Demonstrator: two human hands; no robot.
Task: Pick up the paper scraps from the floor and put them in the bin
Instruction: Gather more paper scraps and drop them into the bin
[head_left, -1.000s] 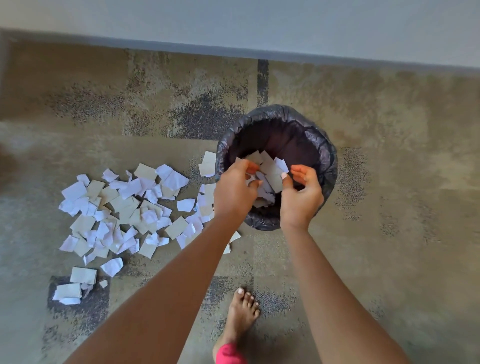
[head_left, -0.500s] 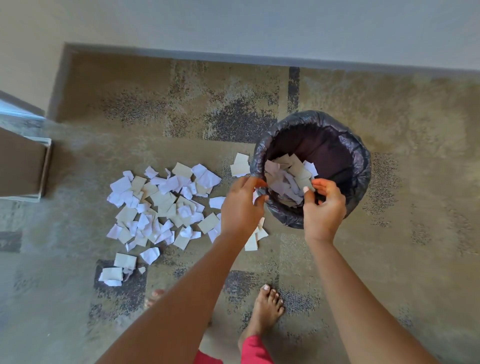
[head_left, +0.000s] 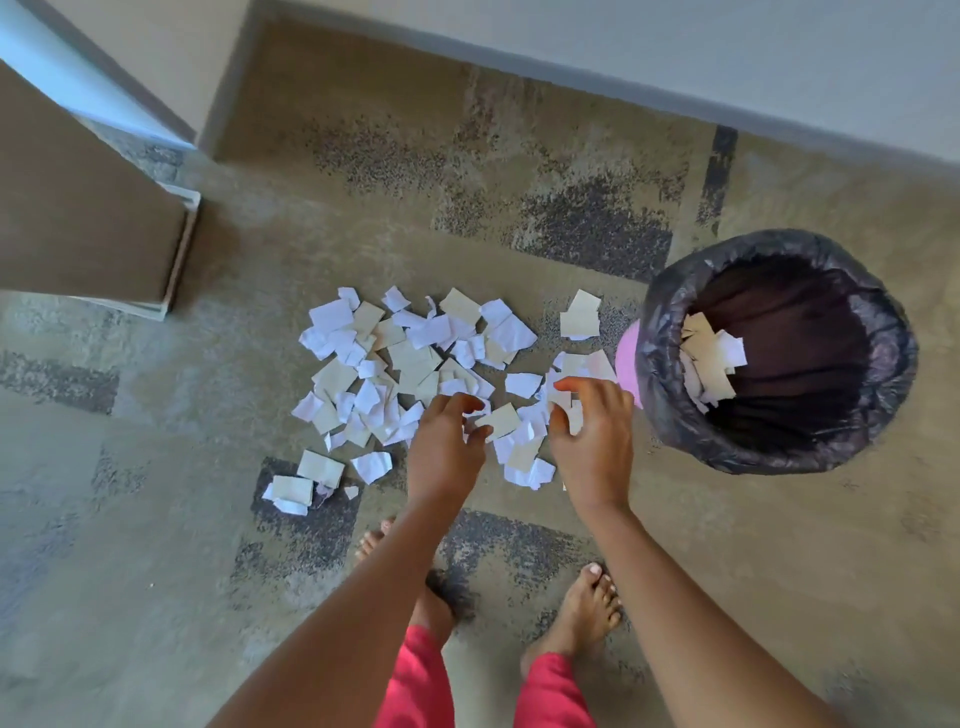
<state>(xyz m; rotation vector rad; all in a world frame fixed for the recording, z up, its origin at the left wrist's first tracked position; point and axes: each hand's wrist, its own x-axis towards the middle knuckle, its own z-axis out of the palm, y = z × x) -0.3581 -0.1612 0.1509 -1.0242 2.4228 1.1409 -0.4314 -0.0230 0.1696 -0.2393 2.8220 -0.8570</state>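
Observation:
A heap of white and beige paper scraps (head_left: 400, 364) lies on the patterned carpet at the centre. A pink bin (head_left: 670, 410) lined with a black bag stands to the right, with several scraps (head_left: 709, 358) inside it. My left hand (head_left: 444, 449) hovers over the near edge of the heap, fingers curled and apart, holding nothing. My right hand (head_left: 589, 441) is beside it over scraps close to the bin, fingers spread and empty. A small separate cluster of scraps (head_left: 306, 483) lies at the near left.
A brown cabinet or door panel (head_left: 88, 223) stands at the left. A wall with a grey skirting (head_left: 571, 73) runs along the back. My two bare feet (head_left: 587, 613) stand just behind the hands.
Both hands left the bin's opening and moved left and down to the scraps on the floor. The view swung left, so the bin now sits at the right.

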